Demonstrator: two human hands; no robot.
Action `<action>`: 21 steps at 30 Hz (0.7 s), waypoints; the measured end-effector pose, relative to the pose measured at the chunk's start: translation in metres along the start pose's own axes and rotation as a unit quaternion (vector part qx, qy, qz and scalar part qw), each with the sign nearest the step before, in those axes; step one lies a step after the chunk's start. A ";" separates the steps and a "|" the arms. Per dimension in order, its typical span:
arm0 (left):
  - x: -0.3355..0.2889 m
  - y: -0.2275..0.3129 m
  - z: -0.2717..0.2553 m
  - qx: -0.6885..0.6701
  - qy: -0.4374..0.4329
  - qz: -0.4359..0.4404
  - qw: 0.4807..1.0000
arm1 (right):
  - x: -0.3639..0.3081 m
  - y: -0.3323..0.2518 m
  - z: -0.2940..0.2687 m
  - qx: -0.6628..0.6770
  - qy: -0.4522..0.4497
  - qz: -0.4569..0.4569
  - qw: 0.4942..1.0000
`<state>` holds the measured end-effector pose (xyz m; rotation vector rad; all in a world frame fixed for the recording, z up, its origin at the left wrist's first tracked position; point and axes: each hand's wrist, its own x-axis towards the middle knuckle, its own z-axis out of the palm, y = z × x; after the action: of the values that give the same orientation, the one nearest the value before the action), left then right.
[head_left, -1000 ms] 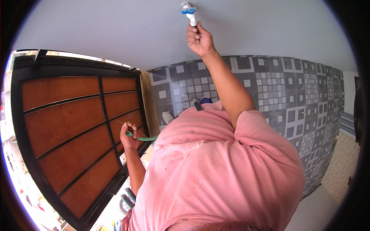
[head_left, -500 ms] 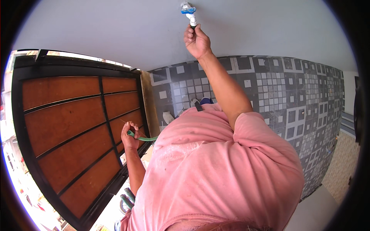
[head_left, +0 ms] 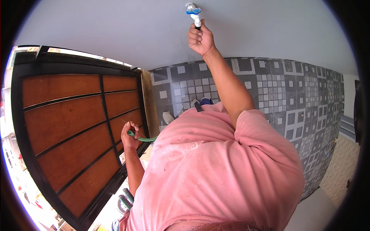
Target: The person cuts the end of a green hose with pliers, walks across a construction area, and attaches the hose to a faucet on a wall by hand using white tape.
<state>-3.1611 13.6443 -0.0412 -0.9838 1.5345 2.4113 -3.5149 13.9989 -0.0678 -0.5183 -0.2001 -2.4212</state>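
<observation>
On the grey wall is a white plastic faucet (head_left: 197, 21) with a blue handle (head_left: 193, 11). My right hand (head_left: 201, 39) reaches up to its spout end, fingers curled and thumb raised, gripping a small black fitting (head_left: 198, 28) just below the spout. Most of that fitting is hidden inside my fingers. Off to the left, my left hand (head_left: 130, 138) is closed around a green hose (head_left: 147, 139) near its end. The hose runs right and passes out of sight beside my pink shirt. A thin wire-like strand (head_left: 125, 121) sticks up by the left fingers.
A black-framed gate with brown panels (head_left: 65, 127) stands at the left. Grey patterned tiles (head_left: 269, 88) cover the floor below the wall. Part of a wheel and a dark green coiled thing (head_left: 125, 201) show at the lower left.
My right fingers have curled further around the black fitting, and the wrist has turned slightly. The left hand keeps its hold on the hose. The view has shifted a little.
</observation>
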 end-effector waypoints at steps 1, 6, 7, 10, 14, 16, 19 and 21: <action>0.000 0.000 0.001 -0.001 -0.018 -0.002 1.000 | 0.001 -0.001 0.002 -0.019 -0.027 0.014 0.999; 0.002 0.001 0.004 -0.005 0.007 -0.007 1.000 | -0.015 0.005 0.028 -0.122 0.232 -0.059 0.963; 0.003 0.001 0.005 -0.015 -0.010 0.004 1.000 | -0.018 0.007 0.030 -0.143 0.266 -0.097 0.948; 0.007 -0.001 0.008 -0.014 -0.023 0.001 1.000 | -0.016 0.012 0.021 -0.142 0.263 -0.116 0.947; 0.009 0.000 0.013 -0.004 -0.010 -0.005 1.000 | -0.009 0.012 0.002 -0.113 0.206 -0.090 0.968; 0.009 0.000 0.014 -0.007 -0.031 -0.001 0.999 | -0.008 0.015 -0.002 -0.108 0.196 -0.094 0.970; 0.008 -0.001 0.014 -0.010 -0.024 0.002 1.000 | -0.008 0.022 0.001 -0.087 0.228 -0.140 0.960; 0.008 -0.001 0.015 -0.017 -0.012 -0.001 1.000 | -0.008 0.027 0.005 -0.147 0.230 -0.246 0.930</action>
<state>-3.1733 13.6555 -0.0429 -0.9584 1.4885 2.4468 -3.4903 13.9836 -0.0667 -0.0022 0.2738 -3.0060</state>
